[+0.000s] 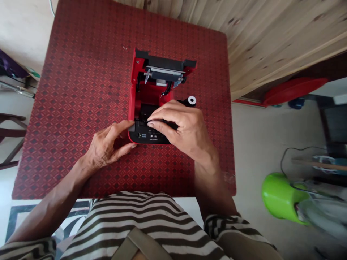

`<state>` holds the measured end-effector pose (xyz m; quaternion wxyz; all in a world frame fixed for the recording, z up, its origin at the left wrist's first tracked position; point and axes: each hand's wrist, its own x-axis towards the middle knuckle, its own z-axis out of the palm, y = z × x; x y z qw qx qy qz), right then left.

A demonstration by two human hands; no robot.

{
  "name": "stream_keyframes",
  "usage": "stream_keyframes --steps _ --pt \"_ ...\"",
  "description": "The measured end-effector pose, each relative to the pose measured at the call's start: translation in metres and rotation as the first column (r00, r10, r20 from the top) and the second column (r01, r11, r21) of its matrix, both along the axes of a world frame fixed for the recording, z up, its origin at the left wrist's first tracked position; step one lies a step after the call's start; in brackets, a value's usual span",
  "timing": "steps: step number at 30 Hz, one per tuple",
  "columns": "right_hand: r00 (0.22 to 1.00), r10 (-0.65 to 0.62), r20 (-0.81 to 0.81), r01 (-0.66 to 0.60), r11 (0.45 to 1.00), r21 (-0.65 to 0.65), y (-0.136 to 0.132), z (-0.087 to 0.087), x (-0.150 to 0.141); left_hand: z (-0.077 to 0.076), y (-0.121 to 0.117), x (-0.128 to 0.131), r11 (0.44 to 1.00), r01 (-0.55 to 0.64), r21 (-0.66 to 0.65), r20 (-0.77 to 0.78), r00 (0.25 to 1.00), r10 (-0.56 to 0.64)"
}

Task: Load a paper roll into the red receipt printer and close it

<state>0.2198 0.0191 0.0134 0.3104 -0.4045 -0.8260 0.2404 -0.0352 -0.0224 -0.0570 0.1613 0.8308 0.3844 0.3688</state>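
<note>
A red and black printer (131, 104) stands on the table with its lid (165, 65) raised, showing a roller and metal parts underneath. My left hand (108, 142) grips the front left corner, fingers on top and thumb against the front edge. Over the black front panel (146, 137), my right hand (181, 124) is pinched at the opening's edge. A thin dark piece shows at its fingertips, too small to name. Behind this hand, on the printer's right, lies a small black roll with a white end (192, 100). The right hand hides much of the printer's inside.
The table (81, 90) has a red patterned cover. Wooden planks (200, 14) run along its far side. On the floor to the right are a green bucket (282, 196), a cable and a red round object (294, 91). A wooden stool (12, 131) stands at left.
</note>
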Motion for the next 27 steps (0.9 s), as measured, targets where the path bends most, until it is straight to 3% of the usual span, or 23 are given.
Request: stream_keyframes --steps 5,9,11,13,17,22,27 --pt "0.999 -0.047 0.019 0.046 0.995 0.093 -0.012 -0.003 0.0 0.021 0.003 -0.003 0.998 -0.06 -0.034 0.07 0.996 0.063" --pt "0.999 -0.047 0.007 0.047 0.994 0.098 -0.019 -0.003 -0.001 0.049 0.032 -0.002 0.962 -0.18 0.207 0.044 0.984 0.175" --pt "0.999 -0.028 -0.023 0.03 0.995 0.097 -0.021 -0.002 0.002 0.06 0.053 0.001 0.934 -0.228 0.276 -0.019 0.97 0.243" --pt "0.999 -0.017 -0.028 0.02 0.994 0.104 -0.022 0.0 0.005 0.067 0.072 0.004 0.924 -0.221 0.312 -0.01 0.972 0.236" --pt "0.999 -0.045 0.013 0.042 0.981 0.191 -0.025 0.001 0.012 0.071 0.094 0.01 0.948 -0.24 0.209 0.012 0.97 0.243" --pt "0.993 -0.115 -0.011 0.114 0.957 0.268 -0.03 0.002 0.015 0.069 0.098 0.014 0.973 -0.227 0.039 -0.003 0.974 0.227" --pt "0.993 -0.115 -0.027 0.118 0.958 0.262 -0.035 0.006 0.015 0.066 0.092 0.013 0.981 -0.17 0.094 0.098 0.982 0.16"
